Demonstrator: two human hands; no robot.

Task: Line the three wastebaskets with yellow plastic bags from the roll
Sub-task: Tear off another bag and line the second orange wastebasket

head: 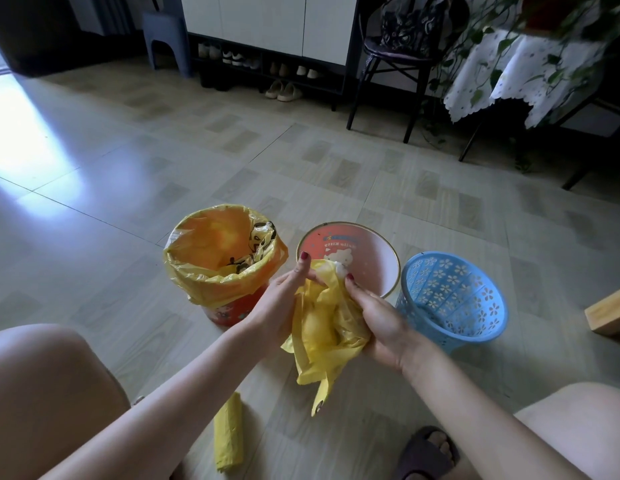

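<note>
Three wastebaskets stand on the floor in a row. The left red wastebasket (232, 311) has a yellow bag (211, 258) folded over its rim. The middle pink wastebasket (377, 258) is bare inside, and so is the blue lattice wastebasket (454, 292) on the right. A crumpled loose yellow bag (325, 327) hangs just in front of the pink one, held by both hands. My left hand (284, 299) pinches its top edge, and my right hand (374, 317) grips its right side. The yellow bag roll (228, 433) lies on the floor between my knees.
My knees frame the view at bottom left and bottom right, with a slippered foot (428, 452) near the bottom. A wooden piece (610, 311) sits at the right edge. Farther back stand a black chair (402, 60), a cloth-covered table (530, 74) and a shoe cabinet (267, 64).
</note>
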